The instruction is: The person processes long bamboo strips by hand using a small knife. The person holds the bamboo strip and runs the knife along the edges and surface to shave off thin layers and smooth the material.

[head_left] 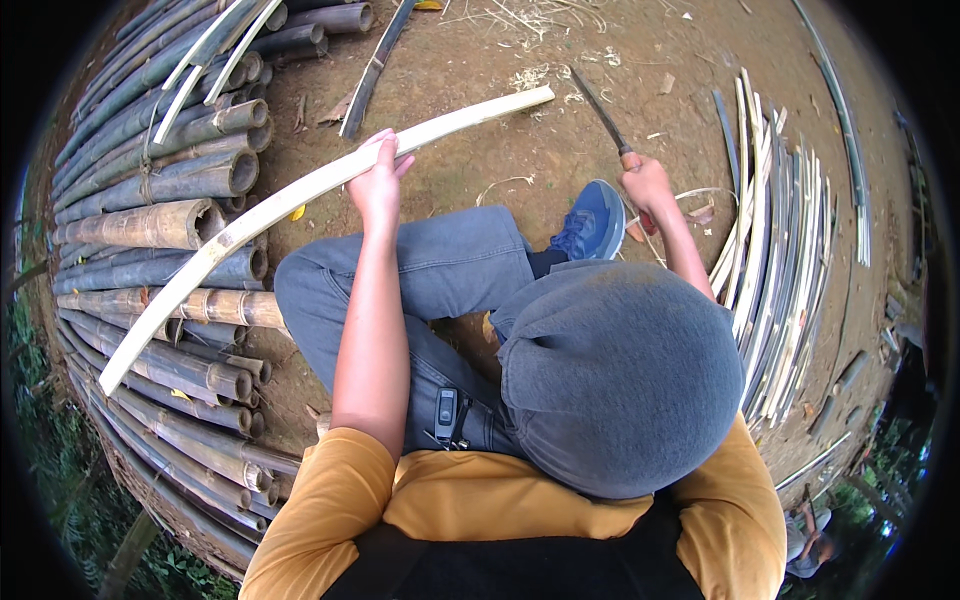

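Nearest, a person in a yellow shirt and grey cap (620, 380) sits with grey-trousered knees drawn up, one blue shoe (592, 222) planted on the bare dirt ground (560, 140). Their left hand (378, 180) has its fingers wrapped shut around a long pale split bamboo strip (300, 195), which slants from lower left up to the right across the knee. Their right hand (645, 183) is closed on the handle of a dark-bladed knife (603, 112) pointing away. Stacked bamboo poles (170, 225) lie left; thin split slats (775, 270) lie right
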Demonstrator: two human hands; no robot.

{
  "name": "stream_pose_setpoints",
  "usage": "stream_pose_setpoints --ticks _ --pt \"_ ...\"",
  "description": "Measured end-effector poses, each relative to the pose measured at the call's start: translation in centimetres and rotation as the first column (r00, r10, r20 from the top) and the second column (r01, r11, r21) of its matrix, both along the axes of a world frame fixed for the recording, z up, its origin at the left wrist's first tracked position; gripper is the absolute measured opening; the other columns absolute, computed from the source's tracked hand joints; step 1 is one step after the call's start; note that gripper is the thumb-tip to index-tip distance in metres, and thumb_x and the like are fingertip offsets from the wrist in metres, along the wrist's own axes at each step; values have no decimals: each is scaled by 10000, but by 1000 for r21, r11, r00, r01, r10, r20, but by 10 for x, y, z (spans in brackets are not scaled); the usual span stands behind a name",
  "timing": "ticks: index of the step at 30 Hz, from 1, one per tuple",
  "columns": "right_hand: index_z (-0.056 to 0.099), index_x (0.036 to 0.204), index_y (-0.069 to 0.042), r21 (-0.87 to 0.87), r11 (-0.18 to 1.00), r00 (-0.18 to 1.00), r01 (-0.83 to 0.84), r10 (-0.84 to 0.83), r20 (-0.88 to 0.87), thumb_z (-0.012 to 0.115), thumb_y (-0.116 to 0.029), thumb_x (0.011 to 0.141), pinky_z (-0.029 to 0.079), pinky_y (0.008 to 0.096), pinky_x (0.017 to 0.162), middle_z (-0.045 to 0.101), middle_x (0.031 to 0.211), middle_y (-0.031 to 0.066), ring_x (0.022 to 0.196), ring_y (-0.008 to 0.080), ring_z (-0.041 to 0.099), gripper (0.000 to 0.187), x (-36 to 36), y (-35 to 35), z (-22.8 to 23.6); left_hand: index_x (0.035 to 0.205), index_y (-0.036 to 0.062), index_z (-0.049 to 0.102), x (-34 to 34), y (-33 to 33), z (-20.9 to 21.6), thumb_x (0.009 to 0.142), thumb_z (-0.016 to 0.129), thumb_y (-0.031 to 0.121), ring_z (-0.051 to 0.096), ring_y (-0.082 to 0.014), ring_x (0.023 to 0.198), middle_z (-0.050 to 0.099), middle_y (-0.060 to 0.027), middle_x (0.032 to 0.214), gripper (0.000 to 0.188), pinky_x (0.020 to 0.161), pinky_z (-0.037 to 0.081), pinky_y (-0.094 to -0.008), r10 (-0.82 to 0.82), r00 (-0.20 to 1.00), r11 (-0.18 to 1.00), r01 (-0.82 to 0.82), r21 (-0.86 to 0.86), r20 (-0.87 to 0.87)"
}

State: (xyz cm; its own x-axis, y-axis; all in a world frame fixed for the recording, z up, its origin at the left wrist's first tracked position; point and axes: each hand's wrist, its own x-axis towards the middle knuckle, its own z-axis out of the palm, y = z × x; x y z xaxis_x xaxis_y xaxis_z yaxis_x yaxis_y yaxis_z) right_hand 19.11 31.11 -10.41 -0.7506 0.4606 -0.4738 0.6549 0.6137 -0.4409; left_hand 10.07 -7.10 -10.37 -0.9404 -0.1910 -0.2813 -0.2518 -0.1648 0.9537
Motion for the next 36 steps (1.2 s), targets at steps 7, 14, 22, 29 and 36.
stream_pose_setpoints --ticks 7,14,22,29,36 --pt "554 772 -7 14 995 993 -100 100 -58 638 -161 754 478 406 601 582 642 129 583 227 575 177 10 1 -16 1134 -18 625 0 10 -2 972 609 118 698 -279 1021 645 -166 1261 213 861 623 -378 62 998 997 -62 54 -10" --pt "562 783 -8 -67 996 998 -67 67 -8 646 -171 763 486 416 605 593 657 158 595 273 601 185 14 -19 1 1111 32 490 -3 11 4 954 564 -20 614 -262 1210 570 -236 1391 181 1041 498 -367 -15 965 1000 19 14 -260" --pt "624 837 16 -120 991 998 -57 59 11 645 -171 757 519 438 701 673 755 220 716 350 679 204 17 -24 -5 1024 79 424 -1 44 39 985 564 -1 647 -230 1122 698 -192 1145 166 1043 450 -362 -211 896 977 199 -73 -391" --pt "563 778 -22 -274 961 999 32 -30 12 646 -144 779 475 402 534 602 632 118 529 236 605 148 27 -17 4 1039 91 385 -9 57 66 972 671 81 647 -180 1031 669 -101 1023 294 931 494 -316 -413 838 910 360 -206 -357" --pt "522 747 -44 -471 858 960 206 -270 -73 634 -100 805 405 338 424 523 580 32 452 155 522 138 48 -3 12 1058 102 341 -27 74 90 922 733 80 599 -149 991 630 -98 1071 415 911 491 -308 -474 812 868 364 -338 -340"
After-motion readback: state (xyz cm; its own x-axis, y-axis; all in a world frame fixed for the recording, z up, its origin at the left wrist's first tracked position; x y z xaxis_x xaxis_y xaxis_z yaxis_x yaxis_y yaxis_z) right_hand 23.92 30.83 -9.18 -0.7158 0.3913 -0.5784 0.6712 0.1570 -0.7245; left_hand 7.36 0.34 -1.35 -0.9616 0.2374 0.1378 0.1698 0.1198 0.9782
